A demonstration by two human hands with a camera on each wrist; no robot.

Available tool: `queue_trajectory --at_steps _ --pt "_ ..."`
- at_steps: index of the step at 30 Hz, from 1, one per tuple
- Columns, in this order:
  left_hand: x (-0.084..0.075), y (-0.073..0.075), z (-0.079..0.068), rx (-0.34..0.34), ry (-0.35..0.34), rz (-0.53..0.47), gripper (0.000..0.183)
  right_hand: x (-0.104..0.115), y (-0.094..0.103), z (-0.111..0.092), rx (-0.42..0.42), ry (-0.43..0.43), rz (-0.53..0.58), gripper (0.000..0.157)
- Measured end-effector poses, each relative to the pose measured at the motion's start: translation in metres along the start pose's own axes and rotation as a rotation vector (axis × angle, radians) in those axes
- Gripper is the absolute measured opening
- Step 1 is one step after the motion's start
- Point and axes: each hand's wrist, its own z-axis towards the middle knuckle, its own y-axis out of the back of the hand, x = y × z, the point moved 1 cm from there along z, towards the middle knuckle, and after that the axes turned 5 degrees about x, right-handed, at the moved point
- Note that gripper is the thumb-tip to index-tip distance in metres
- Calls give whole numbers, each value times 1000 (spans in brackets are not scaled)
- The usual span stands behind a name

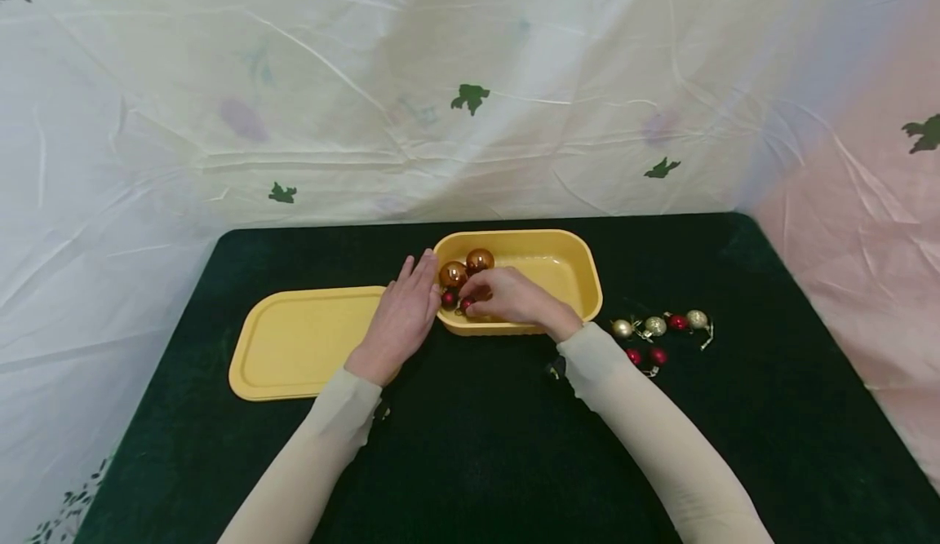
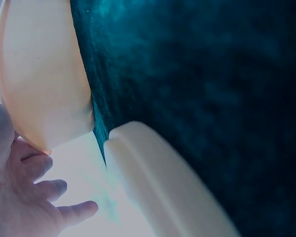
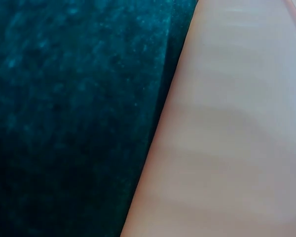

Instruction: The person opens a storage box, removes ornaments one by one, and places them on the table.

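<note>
A yellow plastic box (image 1: 576,283) holds two shiny copper baubles (image 1: 481,261) and small red baubles at its left end. My right hand (image 1: 507,295) reaches inside over the near rim, its thumb and fingers pinching a small red bauble (image 1: 467,305). Another red bauble (image 1: 450,298) lies just left of those fingertips. With fingers extended, my left hand (image 1: 402,311) touches the box's left end from outside. The left wrist view shows the left fingers (image 2: 79,212) against the box wall (image 2: 49,74). Only the box side (image 3: 222,138) and cloth show in the right wrist view.
Left of the box lies its yellow lid (image 1: 308,344), partly behind the left hand. Several small gold and red baubles (image 1: 656,326) lie on the dark green cloth (image 1: 470,462) to the right, near the right sleeve. A pale printed curtain (image 1: 470,152) hangs behind the table.
</note>
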Motion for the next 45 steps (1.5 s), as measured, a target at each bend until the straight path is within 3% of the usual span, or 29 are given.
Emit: queue_trajectory --at_steps 10,17,30,45 --pt "-1 -1 -1 13 6 -7 59 0 7 -16 -85 24 63 26" --pt "-1 -1 -1 -17 -10 1 58 -2 13 -29 -148 48 99 29" --pt "-1 -2 -2 -19 -17 4 58 -5 20 -63 -284 97 167 34" --pt "-1 -2 -2 -8 -11 1 59 -9 25 -101 -394 76 189 37"
